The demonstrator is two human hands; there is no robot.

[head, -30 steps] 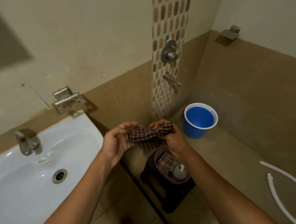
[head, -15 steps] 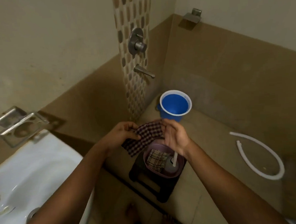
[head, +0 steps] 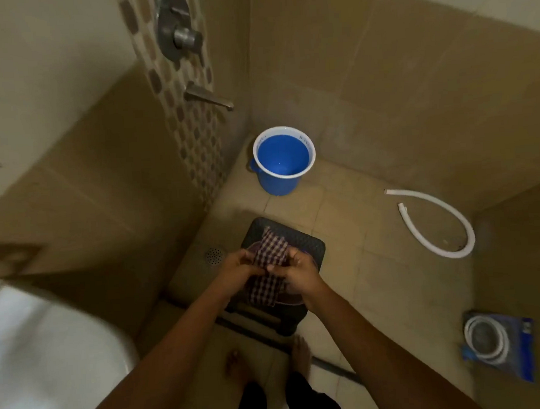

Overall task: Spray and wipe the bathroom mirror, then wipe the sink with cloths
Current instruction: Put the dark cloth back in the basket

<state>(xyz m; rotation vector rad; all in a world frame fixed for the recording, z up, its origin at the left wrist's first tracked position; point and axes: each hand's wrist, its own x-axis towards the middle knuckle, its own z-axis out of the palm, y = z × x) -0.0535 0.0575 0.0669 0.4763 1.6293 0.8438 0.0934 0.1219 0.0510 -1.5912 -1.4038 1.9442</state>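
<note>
Both hands hold a dark checked cotton cloth (head: pixel 268 267) over a black plastic stool (head: pixel 309 249) on the beige tiled floor (head: pixel 376 261). The left hand (head: pixel 238 269) has its fingers curled shut on the cloth's left edge, and the right hand (head: pixel 301 273) is closed on its right edge, so the fabric hangs slack between them. A purple basin rim (head: pixel 292 301) peeks out under the cloth at the stool's near edge. The white ceramic sink (head: pixel 50 360) sits blurred at the lower left, well apart from the cloth. The step looks like folding or setting down the cloth; doing it well probably means keeping both edges pinched evenly and lowering it squarely into the basin so no corner trails onto the floor. A blue plastic bucket (head: pixel 283 162) stands beyond the stool.
</note>
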